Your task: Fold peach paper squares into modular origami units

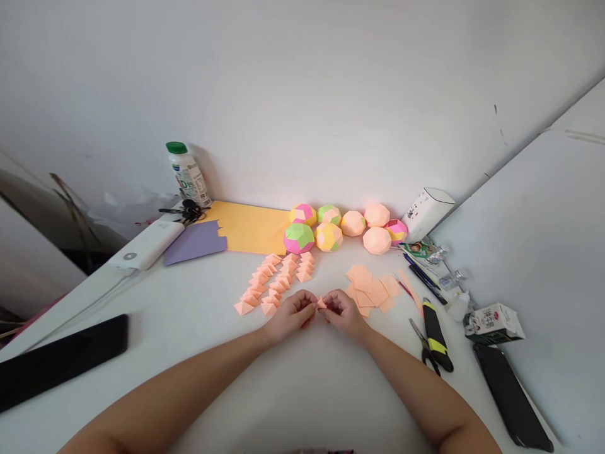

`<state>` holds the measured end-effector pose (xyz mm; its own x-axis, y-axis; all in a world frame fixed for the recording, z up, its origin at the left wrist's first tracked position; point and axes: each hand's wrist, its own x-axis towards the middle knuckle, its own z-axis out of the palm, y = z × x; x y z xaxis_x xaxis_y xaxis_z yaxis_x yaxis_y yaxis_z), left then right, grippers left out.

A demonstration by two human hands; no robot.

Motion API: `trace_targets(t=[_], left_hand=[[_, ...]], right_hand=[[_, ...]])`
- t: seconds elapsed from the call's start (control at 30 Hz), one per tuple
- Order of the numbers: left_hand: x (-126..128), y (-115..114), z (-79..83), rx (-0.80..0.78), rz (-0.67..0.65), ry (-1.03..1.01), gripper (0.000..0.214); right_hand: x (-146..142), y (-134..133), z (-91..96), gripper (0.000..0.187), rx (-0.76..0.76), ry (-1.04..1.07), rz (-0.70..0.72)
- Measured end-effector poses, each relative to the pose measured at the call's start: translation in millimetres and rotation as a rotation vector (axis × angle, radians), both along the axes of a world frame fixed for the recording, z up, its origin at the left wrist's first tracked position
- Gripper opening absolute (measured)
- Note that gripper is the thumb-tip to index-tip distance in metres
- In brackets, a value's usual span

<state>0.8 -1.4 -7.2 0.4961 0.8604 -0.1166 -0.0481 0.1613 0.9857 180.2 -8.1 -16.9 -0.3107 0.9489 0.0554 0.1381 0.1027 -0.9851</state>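
On the white table (189, 309), the left hand (293, 312) and the right hand (345, 311) pinch one small folded paper (321, 303) between their fingertips. Left of these fingers lie folded pieces (255, 288) in rows; right of them, flat papers (378, 292).

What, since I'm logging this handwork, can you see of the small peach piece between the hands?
The small peach piece looks like folded paper, with a pointed top and angled faces; part of it is hidden. The left hand and right hand pinch it from either side, between rows of folded pieces and loose flat sheets.
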Motion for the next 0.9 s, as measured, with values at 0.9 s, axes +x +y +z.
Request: trace_targets(t=[0.9], left_hand=[[-2.6, 1.9, 0.8, 0.040, -0.022, 0.088, 0.040]], right_hand=[[5.7, 1.5, 3.1, 0.019, -0.082, 0.126, 0.044]])
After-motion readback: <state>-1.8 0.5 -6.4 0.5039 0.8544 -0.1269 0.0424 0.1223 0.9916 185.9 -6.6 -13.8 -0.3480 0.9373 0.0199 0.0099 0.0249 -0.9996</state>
